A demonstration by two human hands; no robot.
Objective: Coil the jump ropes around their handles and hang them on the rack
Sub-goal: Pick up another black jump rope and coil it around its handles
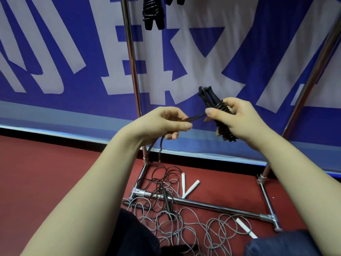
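Observation:
My right hand (234,119) grips a pair of black jump rope handles (212,97) held together, with black rope coiled round them. My left hand (166,121) pinches the free stretch of that black rope (197,116), which runs taut to the handles; a loose end hangs down below my left hand. A coiled black jump rope (153,13) hangs from the top of the metal rack (132,58). On the floor lie tangled ropes: a black rope with a black handle (167,199) and grey ropes with white handles (191,188).
The rack's chrome base bar (212,205) crosses the red floor (46,163) under the tangle, with an upright pole at right (306,89). A blue and white banner (73,52) stands behind. My knees in dark trousers (132,235) are at the bottom.

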